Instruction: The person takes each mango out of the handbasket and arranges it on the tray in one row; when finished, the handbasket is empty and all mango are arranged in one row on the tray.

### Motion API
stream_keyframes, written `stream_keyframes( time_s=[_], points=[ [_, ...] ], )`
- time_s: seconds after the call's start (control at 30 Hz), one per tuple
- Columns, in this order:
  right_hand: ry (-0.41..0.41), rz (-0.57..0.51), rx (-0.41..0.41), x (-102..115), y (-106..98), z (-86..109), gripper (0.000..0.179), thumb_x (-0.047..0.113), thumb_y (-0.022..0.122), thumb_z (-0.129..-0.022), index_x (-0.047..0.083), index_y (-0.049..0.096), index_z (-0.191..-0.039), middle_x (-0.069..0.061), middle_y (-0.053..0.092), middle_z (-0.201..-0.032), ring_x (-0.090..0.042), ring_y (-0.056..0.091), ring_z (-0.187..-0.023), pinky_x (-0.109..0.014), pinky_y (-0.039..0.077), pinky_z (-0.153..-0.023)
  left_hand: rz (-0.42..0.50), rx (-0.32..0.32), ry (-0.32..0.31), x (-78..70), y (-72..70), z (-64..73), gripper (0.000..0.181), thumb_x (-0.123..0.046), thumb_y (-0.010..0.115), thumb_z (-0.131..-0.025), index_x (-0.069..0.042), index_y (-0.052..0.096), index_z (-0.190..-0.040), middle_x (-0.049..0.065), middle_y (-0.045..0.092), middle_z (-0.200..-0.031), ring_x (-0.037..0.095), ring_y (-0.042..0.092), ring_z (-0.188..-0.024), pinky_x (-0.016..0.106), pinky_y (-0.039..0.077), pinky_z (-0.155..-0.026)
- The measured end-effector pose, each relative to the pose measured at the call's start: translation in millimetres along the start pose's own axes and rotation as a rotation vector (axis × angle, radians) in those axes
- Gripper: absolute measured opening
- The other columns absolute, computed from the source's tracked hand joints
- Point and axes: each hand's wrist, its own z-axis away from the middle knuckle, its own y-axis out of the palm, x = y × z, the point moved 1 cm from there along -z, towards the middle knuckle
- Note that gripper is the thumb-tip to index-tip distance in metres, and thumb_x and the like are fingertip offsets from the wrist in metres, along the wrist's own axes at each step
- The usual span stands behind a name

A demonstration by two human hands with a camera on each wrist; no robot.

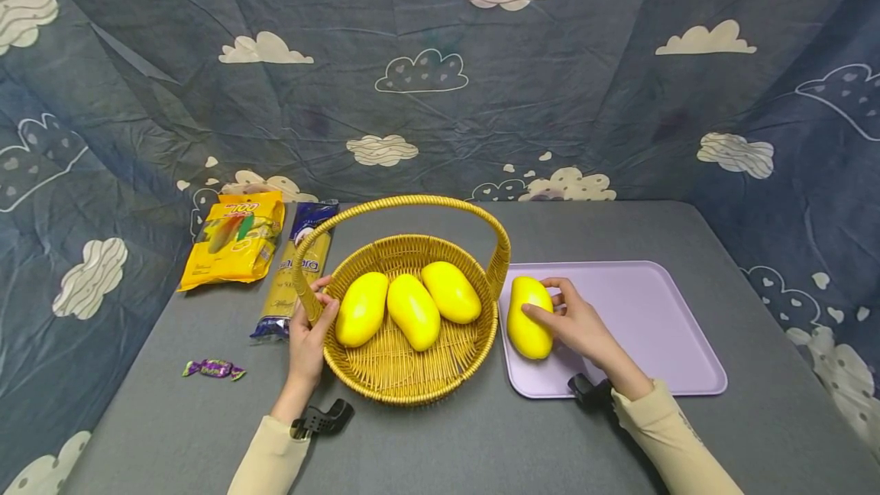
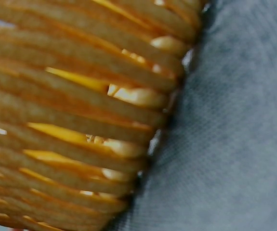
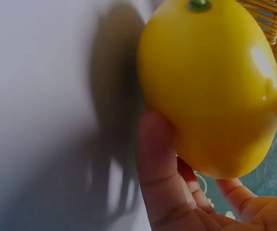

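Note:
A golden wicker basket with a tall arched handle stands mid-table, holding three yellow mangoes, one of them the middle mango. My left hand grips the basket's left rim by the foot of the handle, thumb on the near side. In the left wrist view, only the woven basket wall and grey cloth show. Over the left end of a lilac tray, my right hand holds another mango between thumb and fingers. The right wrist view has this mango close to the tray; contact is unclear.
At the back left lie a yellow snack bag and a long blue-and-gold pasta packet, partly behind the left hand and basket. A purple wrapped candy is at the front left. Cloud-patterned cloth hangs behind the grey table.

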Motion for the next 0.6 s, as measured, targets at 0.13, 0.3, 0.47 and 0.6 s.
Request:
stream_keyframes(
  time_s=[0.13, 0.3, 0.47, 0.6],
  points=[
    [0.005, 0.038, 0.000, -0.1, 0.5, -1.2, 0.068, 0.045, 0.067, -0.085, 0.006, 0.039, -0.133, -0.020, 0.051, -0.107, -0.027, 0.052, -0.086, -0.031, 0.046, -0.064, -0.004, 0.001, 0.004, 0.6, -0.3, 0.1, 0.035, 0.001, 0.052, -0.095, 0.013, 0.046, -0.128, 0.030, 0.046, -0.114, 0.027, 0.041, -0.106, 0.024, 0.034, -0.094],
    [-0.004, 0.066, 0.000, -0.6, 0.4, -2.9, 0.067, 0.046, 0.065, -0.087, 0.005, 0.040, -0.133, -0.018, 0.053, -0.105, -0.027, 0.052, -0.086, -0.032, 0.043, -0.066, -0.003, 0.003, -0.003, 0.7, -0.7, 0.1, 0.035, 0.002, 0.051, -0.095, 0.013, 0.046, -0.128, 0.031, 0.045, -0.116, 0.028, 0.040, -0.108, 0.023, 0.033, -0.095],
    [-0.009, 0.071, 0.008, -1.9, -0.2, -5.2, 0.066, 0.046, 0.063, -0.088, 0.004, 0.041, -0.134, -0.018, 0.053, -0.104, -0.026, 0.052, -0.085, -0.032, 0.043, -0.065, 0.001, 0.004, -0.008, 1.0, -0.9, -0.4, 0.034, 0.002, 0.051, -0.095, 0.013, 0.046, -0.127, 0.032, 0.046, -0.115, 0.028, 0.040, -0.108, 0.023, 0.033, -0.094],
    [0.002, 0.076, 0.025, -3.0, -1.3, -6.4, 0.067, 0.047, 0.061, -0.089, 0.003, 0.040, -0.135, -0.019, 0.052, -0.107, -0.026, 0.051, -0.085, -0.031, 0.045, -0.064, 0.009, 0.009, 0.000, 0.5, -0.5, -1.2, 0.032, 0.003, 0.051, -0.095, 0.015, 0.047, -0.124, 0.031, 0.046, -0.116, 0.027, 0.041, -0.110, 0.024, 0.033, -0.095]
  ],
)
